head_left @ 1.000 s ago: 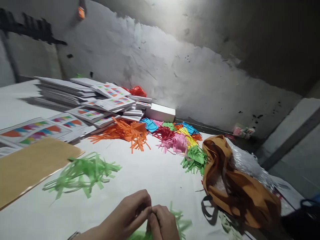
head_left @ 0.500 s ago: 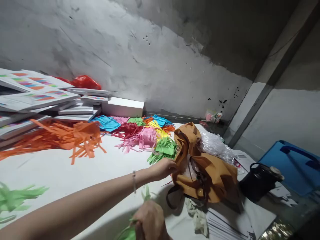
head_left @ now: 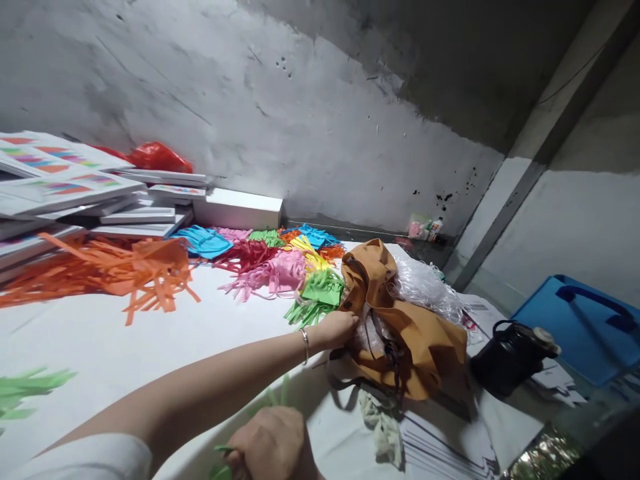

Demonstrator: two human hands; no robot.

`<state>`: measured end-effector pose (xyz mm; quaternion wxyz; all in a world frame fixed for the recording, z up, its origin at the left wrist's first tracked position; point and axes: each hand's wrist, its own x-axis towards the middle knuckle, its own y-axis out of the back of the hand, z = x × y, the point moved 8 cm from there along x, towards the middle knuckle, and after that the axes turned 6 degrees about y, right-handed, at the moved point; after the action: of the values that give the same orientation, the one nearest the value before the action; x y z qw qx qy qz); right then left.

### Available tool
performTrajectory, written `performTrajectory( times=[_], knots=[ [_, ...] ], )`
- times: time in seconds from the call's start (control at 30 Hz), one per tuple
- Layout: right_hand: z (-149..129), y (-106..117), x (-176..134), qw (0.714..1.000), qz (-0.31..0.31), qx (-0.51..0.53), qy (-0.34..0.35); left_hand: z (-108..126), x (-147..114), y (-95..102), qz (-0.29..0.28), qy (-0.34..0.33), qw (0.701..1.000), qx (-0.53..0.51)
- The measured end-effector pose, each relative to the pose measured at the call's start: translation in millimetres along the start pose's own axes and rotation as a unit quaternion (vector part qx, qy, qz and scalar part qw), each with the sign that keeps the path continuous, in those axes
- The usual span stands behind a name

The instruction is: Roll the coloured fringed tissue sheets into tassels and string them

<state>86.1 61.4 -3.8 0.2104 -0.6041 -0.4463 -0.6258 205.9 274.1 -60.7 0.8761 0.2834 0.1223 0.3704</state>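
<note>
A tan cloth bag (head_left: 425, 340) with dark straps slumps on the white table, its mouth gaping over clear plastic. At the left rim of that mouth is my left hand (head_left: 337, 330), fingers curled closed on the bag's edge; their tips are partly hidden. My right hand (head_left: 273, 443), low in the view, is a fist around a bunch of green strips (head_left: 220, 472), which poke out on both sides of it. Just beyond my left hand lies a green fringed bundle (head_left: 320, 293), close to the bag.
Fringed bundles in pink (head_left: 280, 270), blue (head_left: 203, 241) and orange (head_left: 155, 263) lie along the back. Printed white boxes (head_left: 75, 193) are stacked at left. To the right are a black jug (head_left: 510, 360), a blue case (head_left: 580, 327) and a crumpled pale glove (head_left: 380, 427).
My left hand has moved slightly further to the bag's mouth and closed on its edge. My right hand has shifted down and left with the green strips. The view has shifted a little.
</note>
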Motion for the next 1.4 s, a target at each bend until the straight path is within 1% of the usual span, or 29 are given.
performTrajectory(
  times=[0.07,0.13,0.2,0.27,0.33,0.4,0.47,0.53,0.57,0.63,0.67,0.73,0.8,0.9,1.03,1.13,1.27,1.33,1.4],
  knots=[
    [2,6,4,1.000,-0.003,0.002,-0.007,1,-18,12.7,0.011,0.007,0.997,-0.070],
    [6,9,7,1.000,-0.017,-0.006,-0.015,-4,-47,29.5,0.023,0.024,0.988,-0.154],
    [11,11,8,0.999,-0.033,-0.014,-0.026,-14,-88,48.2,0.033,0.048,0.969,-0.239],
    [16,11,6,0.998,-0.045,-0.009,-0.039,-27,-136,66.0,0.043,0.081,0.947,-0.307],
    [20,10,1,0.997,-0.057,0.009,-0.054,-41,-187,79.7,0.057,0.118,0.925,-0.358],
    [23,6,-6,0.994,-0.068,0.028,-0.075,-54,-237,85.1,0.065,0.160,0.886,-0.430],
    [25,1,-13,0.991,-0.079,0.048,-0.096,-63,-281,83.0,0.072,0.199,0.832,-0.513],
    [23,-9,-20,0.985,-0.097,0.070,-0.124,-71,-317,79.4,0.090,0.220,0.783,-0.575],
    [22,-15,-23,0.980,-0.111,0.079,-0.143,-74,-331,78.5,0.103,0.223,0.770,-0.589],
    [12,-29,-26,0.969,-0.147,0.093,-0.174,-79,-354,77.8,0.124,0.219,0.755,-0.606],
    [4,-36,-26,0.965,-0.164,0.099,-0.180,-81,-362,78.0,0.132,0.213,0.752,-0.610],
    [-16,-49,-21,0.962,-0.190,0.112,-0.163,-83,-372,79.8,0.142,0.199,0.753,-0.611],
    [-36,-60,-14,0.959,-0.208,0.128,-0.143,-85,-377,83.0,0.153,0.185,0.757,-0.608],
    [-50,-76,-7,0.951,-0.231,0.140,-0.153,-86,-378,87.9,0.166,0.162,0.764,-0.603],
    [-53,-93,-5,0.939,-0.247,0.152,-0.185,-90,-380,91.4,0.181,0.146,0.776,-0.586],
    [-54,-101,-9,0.933,-0.250,0.169,-0.197,-93,-382,91.6,0.191,0.135,0.776,-0.586],
    [-54,-106,-16,0.925,-0.268,0.174,-0.204,-93,-381,88.2,0.188,0.128,0.775,-0.590],
    [-53,-107,-18,0.924,-0.277,0.173,-0.199,-94,-380,86.8,0.188,0.130,0.779,-0.583],
    [-52,-107,-20,0.924,-0.285,0.172,-0.189,-96,-379,86.2,0.190,0.132,0.790,-0.567]
  ],
)
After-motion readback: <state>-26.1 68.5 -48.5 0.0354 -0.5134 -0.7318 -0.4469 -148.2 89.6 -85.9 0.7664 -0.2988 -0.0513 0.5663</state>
